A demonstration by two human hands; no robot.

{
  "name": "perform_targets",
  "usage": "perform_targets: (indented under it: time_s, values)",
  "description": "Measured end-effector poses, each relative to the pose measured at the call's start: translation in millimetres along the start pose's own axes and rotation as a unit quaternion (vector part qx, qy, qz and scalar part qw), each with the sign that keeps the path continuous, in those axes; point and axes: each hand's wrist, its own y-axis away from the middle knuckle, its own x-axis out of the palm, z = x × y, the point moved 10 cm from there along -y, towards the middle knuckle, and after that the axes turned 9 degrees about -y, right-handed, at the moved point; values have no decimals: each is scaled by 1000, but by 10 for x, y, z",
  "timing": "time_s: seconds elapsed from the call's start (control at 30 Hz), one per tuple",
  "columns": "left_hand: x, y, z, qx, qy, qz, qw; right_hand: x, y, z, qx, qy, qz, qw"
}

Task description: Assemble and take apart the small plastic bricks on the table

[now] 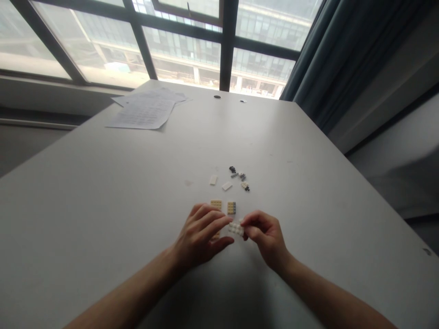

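Note:
Between thumb and fingers, my right hand (264, 233) pinches a white studded building-block plate (235, 228) by its right end. Its left end lies close to the fingertips of my left hand (206, 230), whose thumb and fingers are spread apart; whether a fingertip touches the plate I cannot tell. A tan studded plate (216, 203) lies just beyond my left hand and is partly covered by it. More tan pieces (216, 236) show beneath that hand. A small tan-and-grey studded block (231, 208) sits on the table just past the white plate.
Two flat white pieces (227, 186) lie farther out on the white table (137, 196). Beside them are small black, grey and white parts (242, 176). Printed papers (147, 109) rest at the far left, near the window. A dark curtain (329, 64) hangs at the right.

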Motion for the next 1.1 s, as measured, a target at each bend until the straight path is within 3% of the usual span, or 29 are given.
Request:
perform_targets:
  time_s: [0.2,0.43,0.53,0.67,0.8,0.93,1.1]
  values:
    - [-47,44,-36,14,0,-28,1000,-32,-54,-44,23,39,0,999]
    - [-85,88,-235,96,-8,-29,995,-83,-103,-7,24,51,-2,998]
    - [-136,69,-298,117,-28,-46,992,-42,-94,-20,24,59,14,998]
    - [-134,67,-426,172,-29,-26,984,72,-47,-81,32,66,51,996]
    - [-126,65,-421,165,-65,-18,984,-18,-81,79,-18,147,42,988]
    - [46,57,-429,173,-137,41,974,-183,-159,403,-124,335,37,933]
    - [237,81,-426,181,-164,91,965,-124,-193,245,-111,475,166,857]
